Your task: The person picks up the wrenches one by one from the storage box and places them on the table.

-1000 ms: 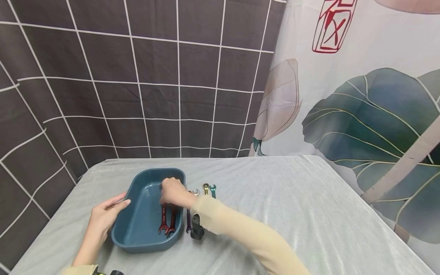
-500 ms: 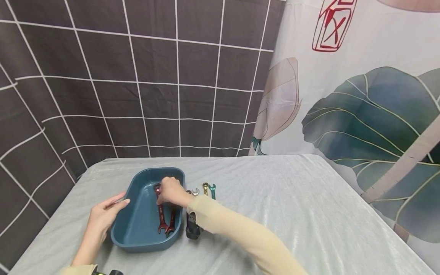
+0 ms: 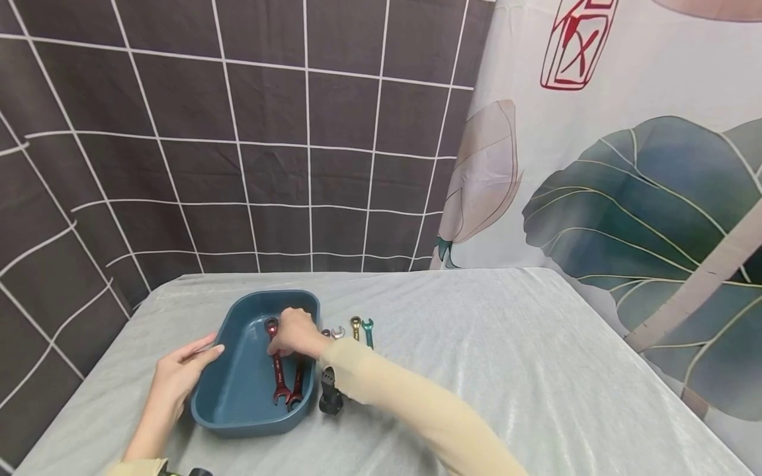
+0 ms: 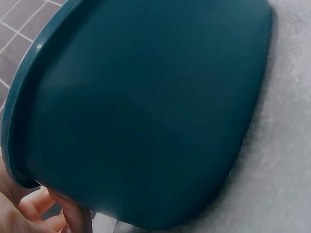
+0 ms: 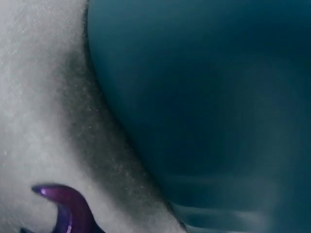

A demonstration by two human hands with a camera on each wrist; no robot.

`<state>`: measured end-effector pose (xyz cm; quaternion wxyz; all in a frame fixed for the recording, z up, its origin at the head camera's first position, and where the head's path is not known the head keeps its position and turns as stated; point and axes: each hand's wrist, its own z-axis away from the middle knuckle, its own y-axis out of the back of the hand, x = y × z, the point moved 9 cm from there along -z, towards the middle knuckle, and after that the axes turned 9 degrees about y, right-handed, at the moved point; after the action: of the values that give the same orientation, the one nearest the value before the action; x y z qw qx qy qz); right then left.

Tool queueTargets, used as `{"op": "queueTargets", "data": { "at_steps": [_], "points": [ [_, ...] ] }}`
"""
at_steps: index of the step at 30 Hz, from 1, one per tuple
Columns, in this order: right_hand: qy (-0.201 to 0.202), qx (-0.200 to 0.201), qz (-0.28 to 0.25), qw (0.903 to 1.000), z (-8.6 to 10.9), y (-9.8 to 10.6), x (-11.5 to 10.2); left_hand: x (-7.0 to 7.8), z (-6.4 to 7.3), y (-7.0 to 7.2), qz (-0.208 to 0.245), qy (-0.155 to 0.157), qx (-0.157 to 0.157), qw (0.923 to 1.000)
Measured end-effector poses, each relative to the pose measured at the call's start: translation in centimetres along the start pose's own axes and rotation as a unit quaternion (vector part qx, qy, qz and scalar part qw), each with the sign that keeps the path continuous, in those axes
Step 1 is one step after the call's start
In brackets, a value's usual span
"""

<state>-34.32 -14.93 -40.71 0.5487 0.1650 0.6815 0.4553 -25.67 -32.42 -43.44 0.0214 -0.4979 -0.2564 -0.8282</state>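
Note:
A blue rectangular tray (image 3: 229, 400) with rounded corners stands on the left part of the table. My left hand (image 3: 176, 377) grips its left rim, thumb over the edge and fingers outside; the left wrist view shows curled fingers (image 4: 34, 206) under the rim. Inside the tray, my right hand (image 3: 294, 332) pinches a red combination wrench (image 3: 278, 378) around its middle, the ring end showing beyond the fingers. Beside it lies a second dark red wrench (image 3: 298, 380), partly hidden by that hand. The right wrist view shows only the tray's outer wall (image 5: 209, 107) and a purple wrench's open end (image 5: 73, 208).
Right of the tray, several wrenches lie in a row on the grey cloth (image 3: 476, 344), partly under the right forearm: silver (image 3: 338, 332), gold (image 3: 356, 324) and teal (image 3: 368, 330). A dark grid curtain (image 3: 274, 178) hangs behind the table, a leaf-printed one (image 3: 631, 198) at right.
My right hand has shifted slightly left with the red wrench, whose ring end has come into sight past the fingers. The left hand and the tray stay nearly still.

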Motion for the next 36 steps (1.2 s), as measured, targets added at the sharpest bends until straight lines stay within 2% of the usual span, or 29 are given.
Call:
{"op": "queueTargets", "data": {
  "at_steps": [11,18,21,30,36],
  "points": [
    [-0.037,0.010,-0.017,0.9991,-0.16,-0.50,0.67,-0.04,0.17,0.18,-0.004,0.003,0.009,1.0000],
    [-0.037,0.010,-0.012,0.9992,-0.12,-0.42,0.65,0.04,0.22,0.39,-0.014,-0.002,0.024,0.9996],
    [-0.037,0.010,-0.015,0.9992,-0.09,-0.41,0.70,0.10,0.25,0.31,-0.010,-0.005,0.019,0.9998],
    [-0.034,0.000,-0.044,0.9985,-0.02,-0.64,0.74,-0.02,0.30,0.03,0.002,0.011,0.008,0.9999],
    [-0.016,-0.013,-0.059,0.9980,0.15,-0.76,0.46,-0.04,0.28,-0.08,0.006,0.014,0.005,0.9999]
  ]
}}
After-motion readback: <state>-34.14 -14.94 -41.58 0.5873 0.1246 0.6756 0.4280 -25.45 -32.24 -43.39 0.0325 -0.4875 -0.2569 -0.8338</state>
